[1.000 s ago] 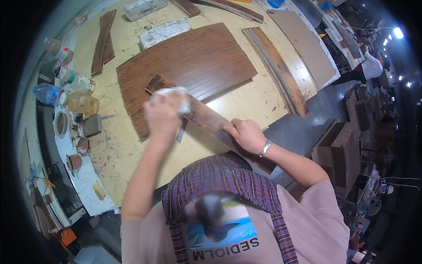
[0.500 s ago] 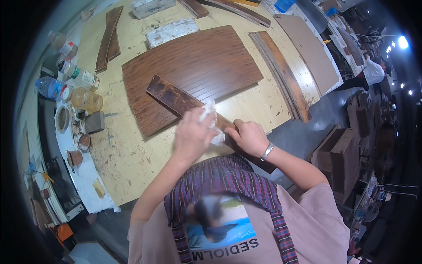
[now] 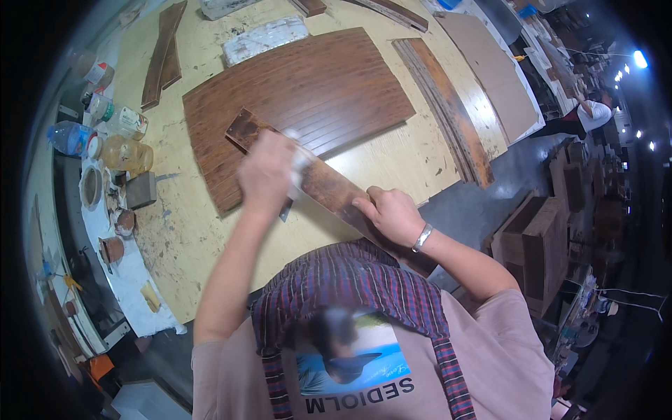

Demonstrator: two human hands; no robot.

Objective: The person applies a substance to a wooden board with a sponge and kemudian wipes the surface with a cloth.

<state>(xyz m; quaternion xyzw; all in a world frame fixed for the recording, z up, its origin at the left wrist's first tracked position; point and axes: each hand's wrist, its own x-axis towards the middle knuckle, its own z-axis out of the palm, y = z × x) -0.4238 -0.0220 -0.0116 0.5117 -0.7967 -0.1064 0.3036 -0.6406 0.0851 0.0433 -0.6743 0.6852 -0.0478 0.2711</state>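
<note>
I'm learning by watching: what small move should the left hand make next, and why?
Probably draw the white cloth down the narrow brown board toward the right hand: the left hand holds the cloth near the board's far end, the right grips lower, and the stretch between is uncovered.

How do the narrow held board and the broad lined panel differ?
The board is long and narrow; the panel is much broader. The board's face is blotchy; the panel's shows fine parallel lines. The right hand holds the board, whereas the panel lies on the table. Both are brown.
</note>
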